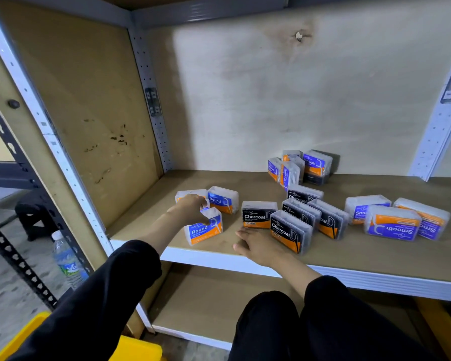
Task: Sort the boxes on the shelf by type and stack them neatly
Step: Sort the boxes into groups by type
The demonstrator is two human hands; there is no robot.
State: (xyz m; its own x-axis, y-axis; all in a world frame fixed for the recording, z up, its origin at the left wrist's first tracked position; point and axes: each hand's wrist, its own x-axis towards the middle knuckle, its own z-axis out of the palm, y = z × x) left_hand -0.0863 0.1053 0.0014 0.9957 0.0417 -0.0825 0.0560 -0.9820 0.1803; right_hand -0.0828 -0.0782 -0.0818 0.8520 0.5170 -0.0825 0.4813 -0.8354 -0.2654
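Fingers of left hand (190, 206) curled over Round box (205, 230) | right hand (257, 246) fingers relaxed, flat on shelf (362, 256)

Long black sleeves (107, 295), black trousers (266, 332)

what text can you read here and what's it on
"Round": front box, gripped by left hand; box behind it
"Charcoal", "Dental Flosser": black box by the right hand
"Smooth", upside down: box at right
"Smooth": upright box at back
Bottle label, fine print: too blurred
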